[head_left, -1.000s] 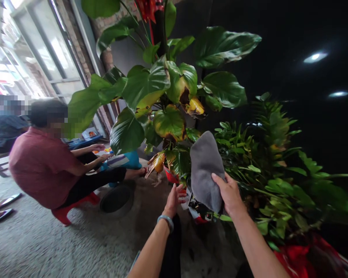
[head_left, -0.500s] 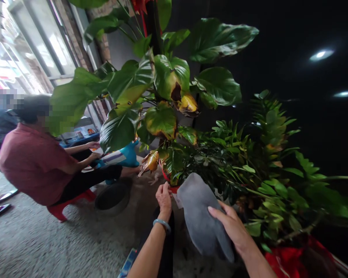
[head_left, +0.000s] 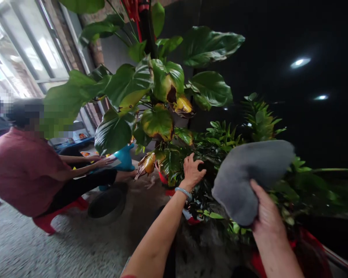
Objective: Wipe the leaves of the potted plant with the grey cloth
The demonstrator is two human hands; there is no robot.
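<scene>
My right hand (head_left: 268,212) grips a soft grey cloth mitt (head_left: 249,173), thumb on its near face and the other fingers hidden behind it. The mitt is spread sideways in front of the low green plants (head_left: 223,137). Nothing shows in my left hand (head_left: 193,170), whose fingers are apart and slightly curled. It reaches over the dark small-leaved foliage; whether it touches the leaves I cannot tell. A pale green bangle (head_left: 184,192) circles that wrist. Beyond the left hand rises a tall plant (head_left: 159,122) with broad leaves, some browned and yellow, in a red pot (head_left: 163,178).
On the left a person in a red shirt (head_left: 26,170) sits on a red stool (head_left: 50,218), hands at a blue and white bag (head_left: 124,157). A dark basin (head_left: 107,202) stands on the concrete floor (head_left: 75,247). A dark glossy wall (head_left: 278,34) backs the plants.
My right hand has moved up and right, turning the grey mitt from upright to sideways. My left hand has moved up and right to the foliage, its fingers now spread. The view has shifted slightly.
</scene>
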